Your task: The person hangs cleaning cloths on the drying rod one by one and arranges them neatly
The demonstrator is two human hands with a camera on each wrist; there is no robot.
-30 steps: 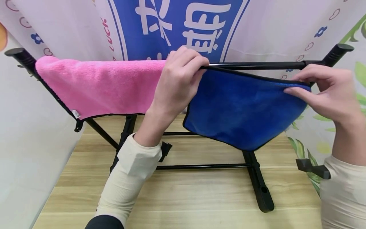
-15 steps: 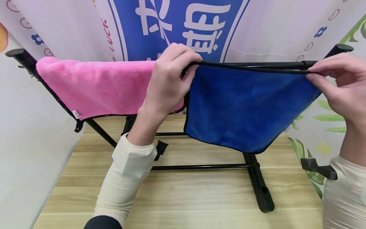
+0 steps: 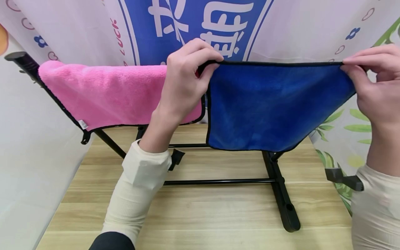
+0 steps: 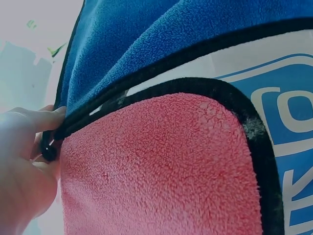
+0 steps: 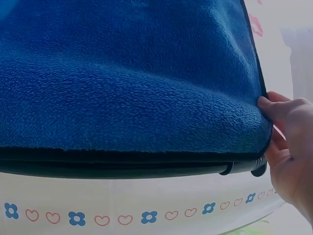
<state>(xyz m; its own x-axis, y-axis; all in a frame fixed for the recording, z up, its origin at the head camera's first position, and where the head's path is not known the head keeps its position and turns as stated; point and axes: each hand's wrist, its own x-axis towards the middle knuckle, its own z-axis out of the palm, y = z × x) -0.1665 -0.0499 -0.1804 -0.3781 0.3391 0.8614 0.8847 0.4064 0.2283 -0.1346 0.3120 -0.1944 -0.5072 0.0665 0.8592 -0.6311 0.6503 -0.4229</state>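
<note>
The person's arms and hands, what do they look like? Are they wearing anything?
The left hand and right hand wear no gloves. The left sleeve and right sleeve are cream, the left one with a boxy bulge near the hand. A flat black piece sticks out there, and a black strip beside the right sleeve. Past the left sleeve is a dark cuff.

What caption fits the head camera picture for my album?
Left hand and right hand hold a blue cloth beside a pink cloth draped on a black rack.
</note>
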